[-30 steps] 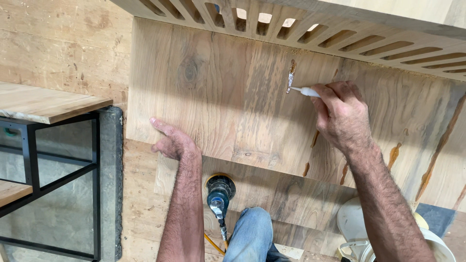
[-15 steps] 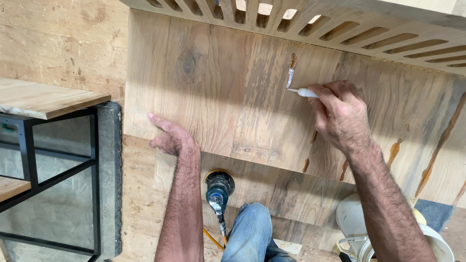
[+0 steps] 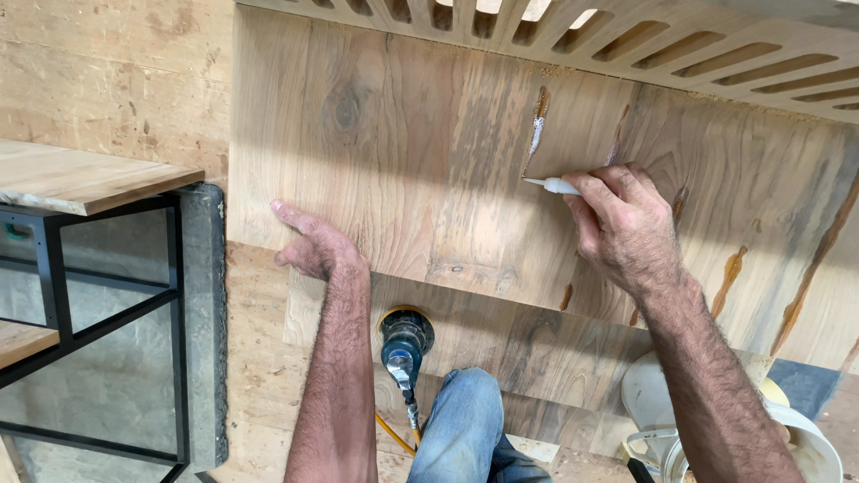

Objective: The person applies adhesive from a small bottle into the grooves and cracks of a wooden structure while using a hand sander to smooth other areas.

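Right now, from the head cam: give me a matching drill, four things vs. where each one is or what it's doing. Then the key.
Things:
1. left hand
2. right hand
3. blue power sander
4. white bucket

Places or states:
A. at the lower right corner, beside the right forearm
B. pinching a white applicator whose tip meets a crack in the wood panel
C. lying below the panel's edge, between the forearms
D. resting on the panel's lower left part, holding nothing

Pairs: 1-D, 2-B, 3-C, 4-A
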